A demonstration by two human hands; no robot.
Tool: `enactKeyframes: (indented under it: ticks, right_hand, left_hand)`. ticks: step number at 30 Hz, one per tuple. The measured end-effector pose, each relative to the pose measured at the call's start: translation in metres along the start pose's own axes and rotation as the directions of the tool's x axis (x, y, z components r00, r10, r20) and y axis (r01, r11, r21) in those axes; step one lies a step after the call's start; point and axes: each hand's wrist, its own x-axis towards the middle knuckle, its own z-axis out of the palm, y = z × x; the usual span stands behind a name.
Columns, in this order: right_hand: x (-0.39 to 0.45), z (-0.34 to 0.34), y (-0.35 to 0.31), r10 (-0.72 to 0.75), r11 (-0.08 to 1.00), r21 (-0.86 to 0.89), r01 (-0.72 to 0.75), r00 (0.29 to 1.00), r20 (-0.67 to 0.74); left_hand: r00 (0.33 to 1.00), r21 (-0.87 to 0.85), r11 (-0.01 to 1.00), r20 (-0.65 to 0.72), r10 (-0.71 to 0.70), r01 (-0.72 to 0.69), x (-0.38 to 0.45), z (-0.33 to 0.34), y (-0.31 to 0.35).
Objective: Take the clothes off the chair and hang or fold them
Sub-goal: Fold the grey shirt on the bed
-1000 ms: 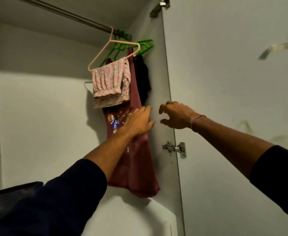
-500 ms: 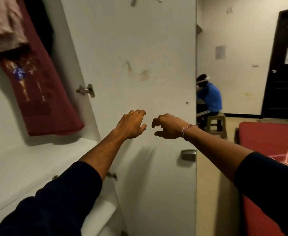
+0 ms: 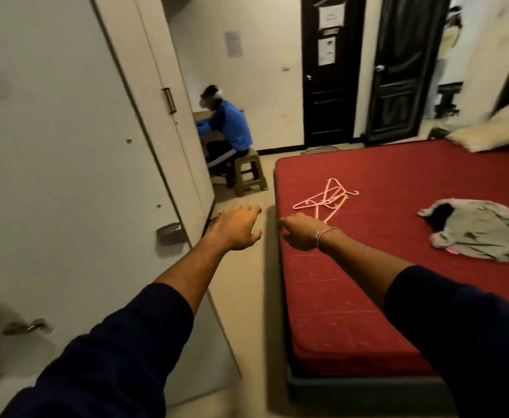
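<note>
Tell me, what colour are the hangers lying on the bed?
The hangers are pale pink, seen in the head view.

Both empty hands, left hand [image 3: 235,226] and right hand [image 3: 300,232], reach toward pink hangers [image 3: 327,199].

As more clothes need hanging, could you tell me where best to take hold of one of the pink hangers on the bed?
Probably the hook end of the pink hangers, which sticks out towards the right of the tangled pile lying flat on the red mattress. Come from above with the right hand, the nearer and empty one, and pinch the neck to lift one free.
</note>
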Motion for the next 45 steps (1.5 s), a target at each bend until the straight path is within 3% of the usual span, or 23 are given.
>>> enactKeyframes:
  ticks: [6, 16, 28, 45]
  right_hand:
    - [-0.031, 0.006, 0.125, 0.23, 0.973, -0.018, -0.23, 0.973, 0.024]
    - [-0.04, -0.004, 0.297, 0.458, 0.889, -0.006, -0.458, 0.888, 0.044]
    - [-0.036, 0.014, 0.478, 0.603, 0.789, 0.052, -0.612, 0.788, 0.126]
    - [-0.059, 0.046, 0.776, 0.592, 0.753, 0.158, -0.639, 0.763, 0.26]
  left_hand:
    - [0.98, -0.026, 0.981, 0.025, 0.195, -0.194, 0.097, 0.026, 0.101]
    - [0.906, -0.102, 0.902, 0.009, 0.423, -0.42, 0.264, 0.072, 0.219]
    - [0.859, -0.226, 0.851, 0.092, 0.503, -0.474, 0.418, 0.124, 0.341]
    - [0.804, -0.304, 0.836, 0.262, 0.534, -0.457, 0.575, 0.189, 0.565]
